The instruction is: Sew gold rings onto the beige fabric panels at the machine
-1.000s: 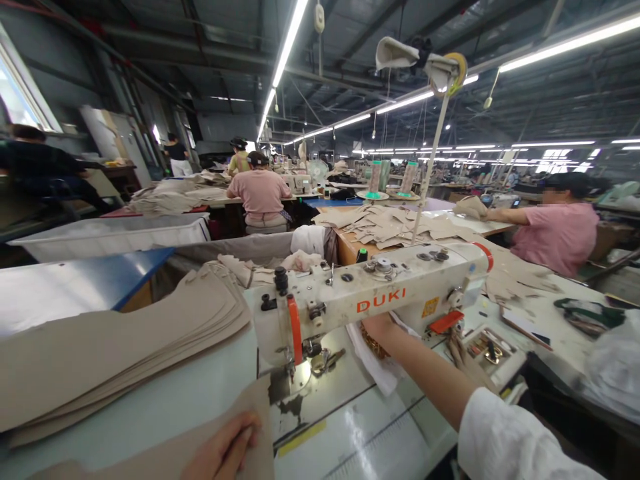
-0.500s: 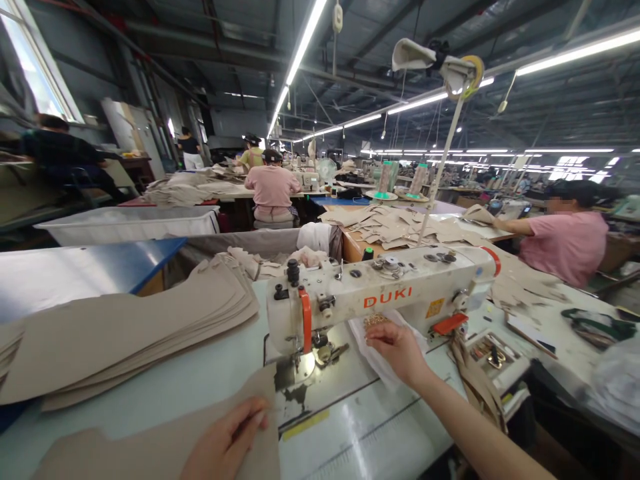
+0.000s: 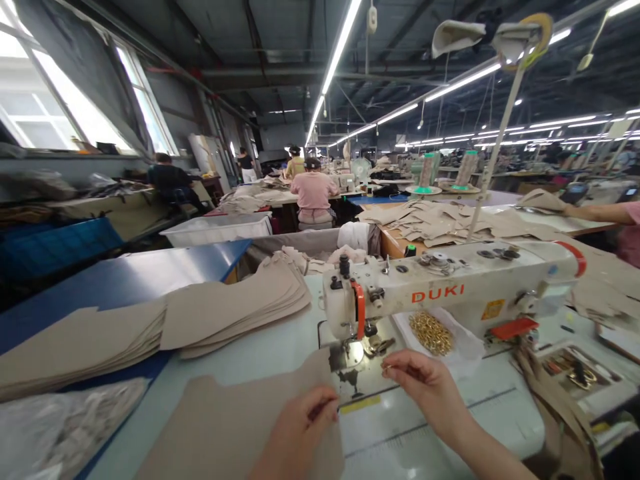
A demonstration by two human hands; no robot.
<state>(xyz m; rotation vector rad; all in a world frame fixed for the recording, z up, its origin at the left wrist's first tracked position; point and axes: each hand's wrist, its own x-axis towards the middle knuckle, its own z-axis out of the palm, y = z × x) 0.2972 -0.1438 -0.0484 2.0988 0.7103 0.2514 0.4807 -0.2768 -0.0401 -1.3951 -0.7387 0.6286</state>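
A white DUKI sewing machine [image 3: 450,287] stands on the pale table [image 3: 425,427]. A beige cut fabric piece [image 3: 240,420] lies in front of its needle. My left hand [image 3: 295,437] rests on the fabric's right edge, with its fingers pinched on the cloth. My right hand [image 3: 425,387] hovers just right of the needle plate [image 3: 353,353]. Its thumb and forefinger are closed on a small metal piece [image 3: 387,367]. A heap of small gold metal pieces [image 3: 431,331] lies on a white sheet under the machine arm, just beyond my right hand.
Stacks of beige cut pieces [image 3: 235,307] lie to the left on a blue table [image 3: 150,273]. A tray of small tools [image 3: 575,370] sits at the right. A person in pink [image 3: 313,193] sits ahead, and another person's arm [image 3: 595,213] reaches in at the right.
My right hand has come out from under the machine arm, away from the gold pieces, to the needle plate. My left hand has slid right along the fabric. The view has turned left.
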